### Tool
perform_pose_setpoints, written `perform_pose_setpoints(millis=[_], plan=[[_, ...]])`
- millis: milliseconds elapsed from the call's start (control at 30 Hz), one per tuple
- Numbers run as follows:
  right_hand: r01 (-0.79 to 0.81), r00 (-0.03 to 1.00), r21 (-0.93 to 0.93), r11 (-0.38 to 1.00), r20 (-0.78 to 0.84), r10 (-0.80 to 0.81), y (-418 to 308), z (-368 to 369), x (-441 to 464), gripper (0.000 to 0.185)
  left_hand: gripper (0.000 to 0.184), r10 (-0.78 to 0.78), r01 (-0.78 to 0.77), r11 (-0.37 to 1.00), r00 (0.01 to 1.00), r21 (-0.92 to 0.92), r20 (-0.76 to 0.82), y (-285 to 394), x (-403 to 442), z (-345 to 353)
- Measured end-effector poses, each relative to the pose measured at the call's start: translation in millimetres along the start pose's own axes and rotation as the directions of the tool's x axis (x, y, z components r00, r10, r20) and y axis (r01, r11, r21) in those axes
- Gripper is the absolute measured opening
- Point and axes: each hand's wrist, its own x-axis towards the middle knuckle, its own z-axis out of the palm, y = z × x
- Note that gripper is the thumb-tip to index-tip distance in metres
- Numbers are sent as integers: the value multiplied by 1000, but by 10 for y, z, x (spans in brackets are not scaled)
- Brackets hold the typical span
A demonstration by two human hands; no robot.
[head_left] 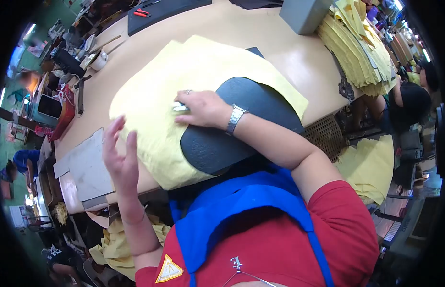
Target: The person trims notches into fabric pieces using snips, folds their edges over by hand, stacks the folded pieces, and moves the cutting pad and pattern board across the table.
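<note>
My right hand point(205, 109) is closed around a small white-and-dark object point(180, 107), mostly hidden by the fingers, so its kind does not show. It rests over a large pale yellow leather-like sheet point(155, 91), at the edge of a black curved area point(251, 105). A black corner also shows past the sheet's far side, like a mat lying underneath. My left hand point(121, 153) is raised above the sheet's left edge, fingers apart, holding nothing. A silver watch point(236, 119) is on my right wrist.
Grey flat pieces point(88, 165) lie on the table's left, near a hammer point(80, 94) and white cup point(99, 60). Red-handled cutters point(142, 13) rest on a far black mat point(170, 12). A yellow sheet stack point(351, 52) and grey block point(303, 16) stand right.
</note>
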Motion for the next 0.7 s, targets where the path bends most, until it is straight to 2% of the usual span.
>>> perform_pose_setpoints(millis=[33, 100, 167, 200, 233, 300, 333, 400, 433, 533, 700], plan=[[-64, 998, 96, 993, -22, 66, -47, -14, 15, 42, 32, 69, -72, 996, 996, 59, 50, 82, 153, 75], [-190, 978, 281, 941, -31, 206, -111, -136, -22, 43, 20, 177, -181, 983, 977, 28, 118, 147, 409, 332], [-248, 950, 461, 852, -57, 307, 44, -249, -158, 42, 18, 184, -185, 983, 958, -17, 220, 31, 548, 687], [-516, 830, 560, 648, 140, 540, -59, -530, -246, 42, 17, 159, -180, 982, 946, 52, 283, -7, 563, 875], [-482, 801, 688, 543, 94, 591, 91, -559, -383, 42, 17, 152, -179, 982, 929, 51, 339, -29, 553, 1063], [-464, 714, 870, 167, 255, 652, 210, -757, -610, 38, 17, 193, -247, 966, 888, 81, 417, -82, 458, 1382], [-490, 686, 870, 48, 351, 637, 256, -797, -704, 38, 15, 238, -310, 945, 866, 99, 440, -93, 416, 1473], [-522, 621, 829, -200, 531, 576, 334, -815, -846, 37, 12, 286, -331, 940, 897, 84, 337, -168, 367, 1588], [-560, 603, 799, -220, 575, 553, 331, -799, -875, 37, 10, 310, -345, 935, 904, 77, 295, -193, 340, 1620], [-591, 573, 707, -388, 707, 414, 357, -696, -811, 36, 9, 242, -253, 968, 931, 6, 272, -194, 325, 1612], [-570, 560, 705, -422, 710, 428, 366, -611, -607, 35, 7, 266, -255, 964, 940, -77, 212, -172, 329, 1602]])
